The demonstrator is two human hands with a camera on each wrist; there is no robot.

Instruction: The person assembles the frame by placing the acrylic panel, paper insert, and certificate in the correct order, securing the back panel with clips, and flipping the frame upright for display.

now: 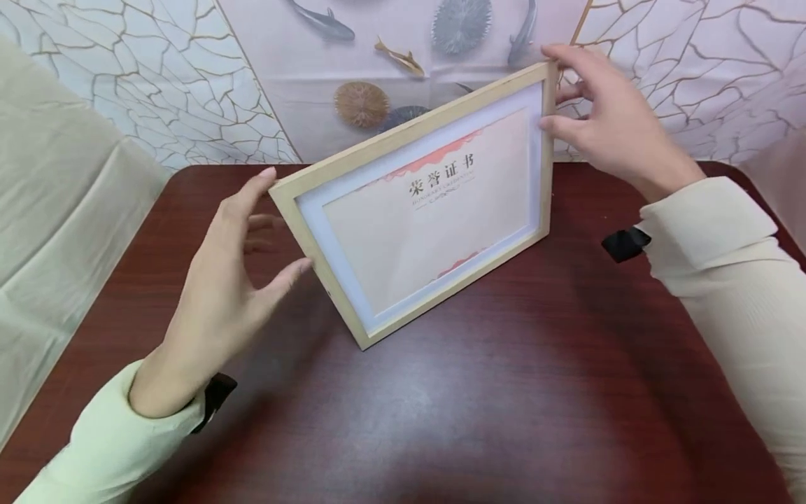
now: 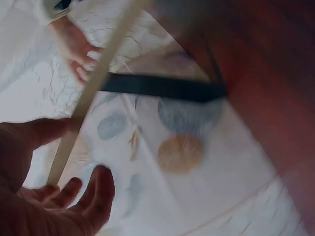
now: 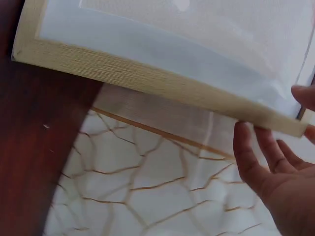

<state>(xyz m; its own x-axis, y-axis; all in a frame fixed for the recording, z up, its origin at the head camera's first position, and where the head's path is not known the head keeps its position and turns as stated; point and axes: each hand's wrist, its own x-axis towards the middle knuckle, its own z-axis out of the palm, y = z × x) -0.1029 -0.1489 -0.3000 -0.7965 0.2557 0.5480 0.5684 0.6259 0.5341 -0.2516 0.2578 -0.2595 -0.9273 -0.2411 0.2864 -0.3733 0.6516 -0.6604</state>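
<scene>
A pale wooden picture frame (image 1: 362,148) holds a white-matted certificate (image 1: 434,217) with red trim and Chinese lettering. It stands at a slant over the table, its left side nearer me. My left hand (image 1: 217,280) is spread at the left side, thumb against the edge and index fingertip by the upper corner. Its other fingers (image 2: 101,189) are bent loosely behind, apart from the frame. At the upper right corner, my right hand (image 1: 613,112) pinches the frame, thumb in front and fingers behind. A dark support strip (image 2: 157,87) juts from the frame's back in the left wrist view.
The dark red wooden table (image 1: 491,392) extends under the frame and toward me. Behind it hangs a patterned cloth (image 1: 390,35) with fish and round shapes. Pale draped fabric (image 1: 57,231) borders the left side.
</scene>
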